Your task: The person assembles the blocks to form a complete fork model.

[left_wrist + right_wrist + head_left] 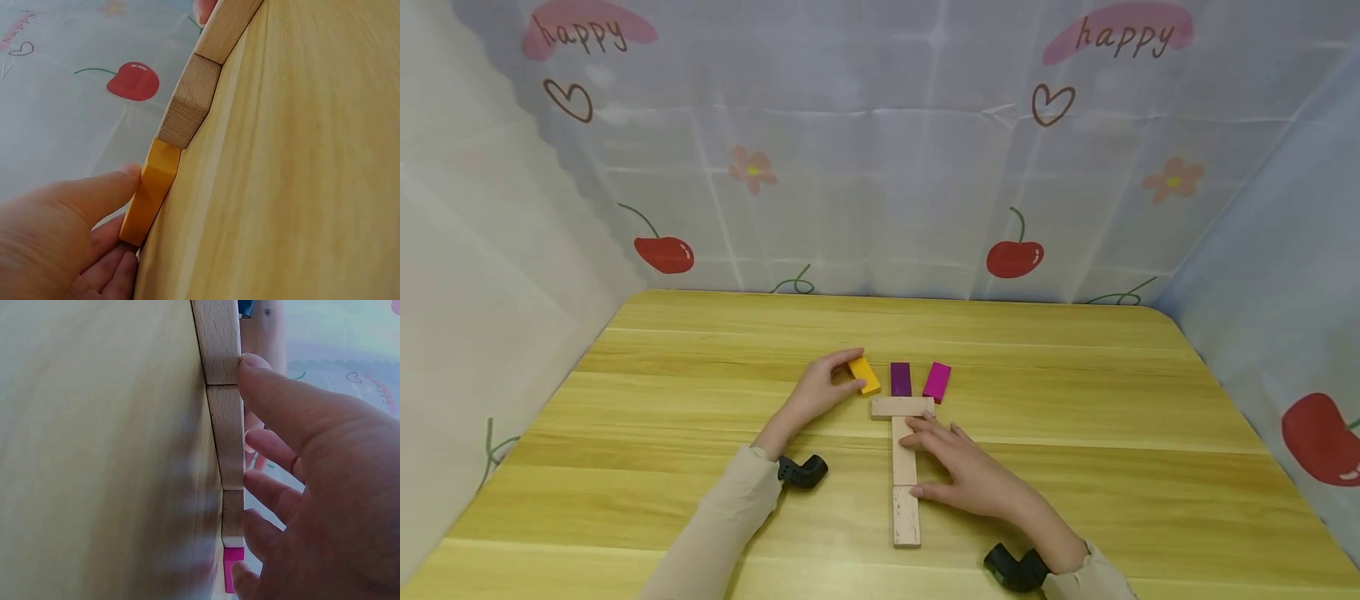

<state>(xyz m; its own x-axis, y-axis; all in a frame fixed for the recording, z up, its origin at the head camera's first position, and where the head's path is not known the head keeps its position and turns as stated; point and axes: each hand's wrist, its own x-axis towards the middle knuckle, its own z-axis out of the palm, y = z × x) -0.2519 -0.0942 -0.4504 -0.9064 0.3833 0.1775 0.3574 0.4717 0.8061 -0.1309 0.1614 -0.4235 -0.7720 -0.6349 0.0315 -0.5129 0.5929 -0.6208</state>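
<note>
My left hand (pixel 820 392) pinches a yellow block (pixel 867 379) between thumb and fingers, with the block tilted on the table. A purple block (pixel 901 380) lies to its right, and a slanted magenta block (pixel 937 381) beyond that. Just below these, a plain wooden block (pixel 898 407) lies crosswise. Two more plain blocks run down from it in a line, an upper one (pixel 903 458) and a lower one (pixel 906 521). Spread over this line is my right hand (pixel 977 475), its fingertips (pixel 251 360) resting at the blocks' tops.
The wood-grain table (pixel 625 467) reaches back to a printed curtain (pixel 865 192) with cherries and flowers. More curtain hangs at both sides. A black wrist device (pixel 805 472) sits by the left cuff, another black device (pixel 1017 568) by the right.
</note>
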